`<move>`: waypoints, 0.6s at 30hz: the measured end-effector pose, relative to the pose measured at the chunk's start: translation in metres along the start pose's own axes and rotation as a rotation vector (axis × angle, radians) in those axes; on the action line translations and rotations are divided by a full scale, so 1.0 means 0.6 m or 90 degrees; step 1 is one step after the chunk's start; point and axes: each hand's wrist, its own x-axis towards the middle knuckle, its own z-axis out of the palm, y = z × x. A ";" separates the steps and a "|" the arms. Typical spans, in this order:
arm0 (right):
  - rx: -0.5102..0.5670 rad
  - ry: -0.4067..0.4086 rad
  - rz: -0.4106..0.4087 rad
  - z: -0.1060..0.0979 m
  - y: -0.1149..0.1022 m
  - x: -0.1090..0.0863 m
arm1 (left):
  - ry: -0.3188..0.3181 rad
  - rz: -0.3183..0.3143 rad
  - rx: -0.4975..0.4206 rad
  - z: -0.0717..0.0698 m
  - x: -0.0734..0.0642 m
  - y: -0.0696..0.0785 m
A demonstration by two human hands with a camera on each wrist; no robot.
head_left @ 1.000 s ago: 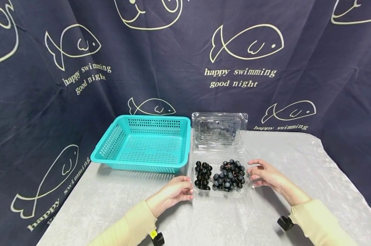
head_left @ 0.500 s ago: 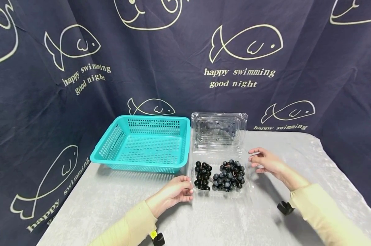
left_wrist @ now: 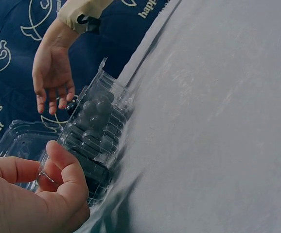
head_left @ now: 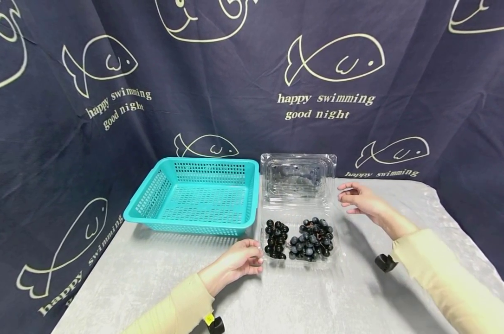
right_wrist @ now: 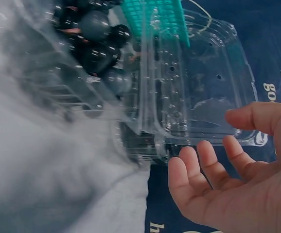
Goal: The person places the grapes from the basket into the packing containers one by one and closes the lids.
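Observation:
A clear plastic clamshell box [head_left: 298, 214] stands on the table, its lid [head_left: 298, 176] raised at the back. Inside lie two bunches of dark grapes: a narrow bunch [head_left: 275, 239] on the left and a fuller bunch [head_left: 312, 239] on the right. My left hand [head_left: 239, 260] pinches the box's near left rim between thumb and fingers, as the left wrist view shows. To the right of the raised lid hovers my right hand [head_left: 362, 200], fingers relaxed and holding nothing. In the right wrist view its thumb and fingertips are close to the lid's edge.
A turquoise perforated basket [head_left: 193, 227] sits left of the box, close beside it. Behind the table hangs a dark blue curtain [head_left: 235, 106] printed with fish. A pale grey cloth [head_left: 294, 301] covers the table.
My right hand has moved away from the box's right side, back and up toward the lid. The left hand, box and grapes stay in place.

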 end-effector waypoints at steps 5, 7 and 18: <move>0.020 0.019 -0.014 -0.011 -0.014 0.010 | -0.004 0.001 -0.004 0.001 -0.001 0.002; 0.027 0.026 -0.018 -0.015 -0.018 0.014 | -0.006 0.003 -0.005 0.000 -0.001 0.001; 0.055 0.073 -0.012 -0.036 -0.043 0.039 | -0.008 -0.003 -0.006 0.000 -0.002 0.002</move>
